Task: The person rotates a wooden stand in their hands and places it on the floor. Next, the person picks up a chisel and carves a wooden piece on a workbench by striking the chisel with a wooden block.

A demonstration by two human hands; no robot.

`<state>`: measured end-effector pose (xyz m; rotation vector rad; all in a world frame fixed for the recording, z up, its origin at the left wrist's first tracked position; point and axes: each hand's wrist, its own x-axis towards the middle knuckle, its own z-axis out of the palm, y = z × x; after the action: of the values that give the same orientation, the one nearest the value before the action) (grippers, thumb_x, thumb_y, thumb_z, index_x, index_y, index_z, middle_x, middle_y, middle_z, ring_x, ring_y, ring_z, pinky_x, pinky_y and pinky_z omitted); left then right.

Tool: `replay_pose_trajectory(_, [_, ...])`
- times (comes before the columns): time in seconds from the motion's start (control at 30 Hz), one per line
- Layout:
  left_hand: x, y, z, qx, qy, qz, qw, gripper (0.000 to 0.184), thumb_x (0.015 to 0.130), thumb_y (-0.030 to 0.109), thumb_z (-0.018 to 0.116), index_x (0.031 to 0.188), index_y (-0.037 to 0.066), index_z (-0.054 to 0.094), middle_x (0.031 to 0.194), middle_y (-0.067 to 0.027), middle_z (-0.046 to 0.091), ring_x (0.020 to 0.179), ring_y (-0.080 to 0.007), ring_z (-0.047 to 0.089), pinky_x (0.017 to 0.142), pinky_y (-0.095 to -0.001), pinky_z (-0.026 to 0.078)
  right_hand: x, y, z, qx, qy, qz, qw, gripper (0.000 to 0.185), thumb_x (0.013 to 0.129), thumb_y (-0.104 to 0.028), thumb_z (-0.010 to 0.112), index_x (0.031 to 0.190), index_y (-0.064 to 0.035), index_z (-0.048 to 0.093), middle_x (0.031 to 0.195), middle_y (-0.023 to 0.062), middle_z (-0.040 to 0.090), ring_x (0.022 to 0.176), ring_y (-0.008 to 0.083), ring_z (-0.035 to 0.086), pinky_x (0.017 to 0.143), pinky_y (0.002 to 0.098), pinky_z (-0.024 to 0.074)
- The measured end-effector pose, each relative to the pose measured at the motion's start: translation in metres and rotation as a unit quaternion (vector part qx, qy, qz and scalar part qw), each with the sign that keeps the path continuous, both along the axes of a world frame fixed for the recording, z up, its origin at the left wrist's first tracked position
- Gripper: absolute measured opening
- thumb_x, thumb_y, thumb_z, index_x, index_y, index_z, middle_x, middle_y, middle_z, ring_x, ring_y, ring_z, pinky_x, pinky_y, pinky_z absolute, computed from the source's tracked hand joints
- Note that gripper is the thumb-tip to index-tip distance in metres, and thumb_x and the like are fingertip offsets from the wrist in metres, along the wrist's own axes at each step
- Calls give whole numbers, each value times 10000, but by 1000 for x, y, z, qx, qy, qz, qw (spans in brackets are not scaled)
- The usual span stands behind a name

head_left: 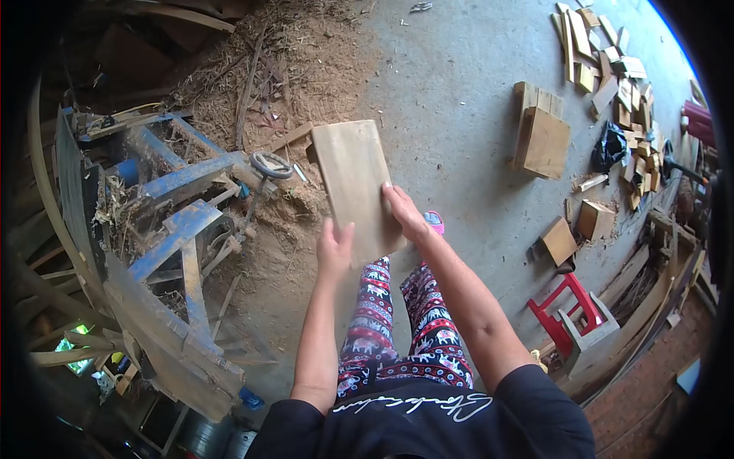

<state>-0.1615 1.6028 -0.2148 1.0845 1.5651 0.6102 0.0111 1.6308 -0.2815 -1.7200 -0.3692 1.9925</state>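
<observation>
A flat, pale wooden board [353, 180] with a rounded far corner is held out in front of my legs. My right hand [404, 211] grips its right edge, the thumb side on top and the other fingers partly hidden beneath. At the board's lower left edge is my left hand [334, 249], slightly blurred, with thumb and fingers apart; whether it touches the board is hard to tell. Behind the board's far left corner, a narrow wooden strip [292, 138] shows.
A blue-framed machine [180, 233] with a handwheel [271, 165] stands on the left, amid sawdust [306, 61]. To the right are a stack of wooden boards [544, 141], scattered offcuts [604, 92], a black bag [609, 147], wooden blocks [560, 240] and a red stool [566, 310].
</observation>
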Motion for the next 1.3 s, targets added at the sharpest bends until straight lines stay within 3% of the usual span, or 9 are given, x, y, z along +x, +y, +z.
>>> replay_pose_trajectory(0.1, [29, 1, 32, 43, 145, -90, 984, 227, 888, 220, 632, 951, 38, 513, 783, -74, 597, 659, -162, 562, 588, -339, 466, 1, -7, 6, -44, 31, -109, 993, 630, 966, -524, 355, 1291, -5, 506, 1233, 128, 577, 1113, 214, 553, 982, 351, 403])
replay_pose_trajectory(0.17, [56, 4, 61, 18, 203, -162, 965, 338, 818, 254, 649, 1061, 48, 536, 908, -164, 579, 839, -338, 589, 721, -448, 468, 6, -20, -16, -76, 145, -166, 972, 682, 955, -571, 335, 1324, -19, 492, 1267, 140, 563, 1126, 219, 557, 1003, 352, 389])
replay_pose_trajectory(0.2, [69, 3, 72, 83, 239, -191, 948, 342, 787, 263, 661, 1030, 61, 530, 927, -146, 551, 871, -322, 558, 765, -444, 446, 6, -22, -8, -77, 116, -187, 973, 665, 943, -603, 332, 1188, -42, 592, 1093, 103, 628, 963, 189, 603, 869, 341, 469])
replay_pose_trajectory(0.23, [81, 2, 84, 148, 271, -218, 926, 347, 755, 272, 674, 998, 75, 524, 947, -128, 522, 902, -307, 526, 808, -441, 424, 9, -33, -21, -72, 112, -191, 972, 665, 943, -603, 332, 1188, -42, 592, 1093, 103, 628, 963, 189, 603, 869, 341, 469])
replay_pose_trajectory(0.33, [108, -7, 117, 190, 269, -290, 898, 485, 723, 300, 687, 1111, 53, 533, 1054, -122, 489, 1041, -296, 464, 962, -489, 292, 13, -62, -42, -13, 148, -253, 956, 456, 948, -523, 411, 863, -103, 567, 762, 13, 527, 662, 106, 488, 515, 296, 420])
replay_pose_trajectory(0.57, [146, -48, 165, 198, 227, -466, 832, 691, 751, 350, 706, 1279, -20, 457, 1282, -182, 472, 1264, -305, 392, 1070, -466, 219, 45, -84, 7, -4, 398, -297, 868, 406, 957, -430, 413, 1009, -35, 493, 764, 28, 490, 678, 127, 481, 577, 273, 420])
replay_pose_trajectory(0.73, [171, -63, 214, 252, 20, -426, 868, 140, 808, 196, 688, 885, 83, 662, 1043, -65, 624, 1119, -272, 531, 1000, -464, 326, 44, -106, 51, -34, 566, -349, 746, 404, 961, -415, 404, 1033, -24, 473, 756, 27, 473, 676, 129, 472, 588, 266, 416])
replay_pose_trajectory(1.03, [153, -7, 252, 188, 35, -236, 953, 56, 833, 99, 678, 846, 66, 636, 872, -51, 628, 857, -185, 588, 796, -320, 451, 74, -118, 138, -46, 806, -381, 450, 403, 967, -388, 388, 1077, -3, 436, 743, 25, 443, 673, 134, 454, 608, 253, 409])
replay_pose_trajectory(1.3, [148, 9, 221, 29, -42, -177, 983, 140, 879, 133, 634, 952, 14, 646, 947, -51, 630, 872, -129, 589, 805, -274, 470, 101, -149, 134, -13, 807, -396, 438, 318, 995, -306, 363, 948, 5, 407, 733, 39, 442, 696, 149, 460, 667, 255, 412])
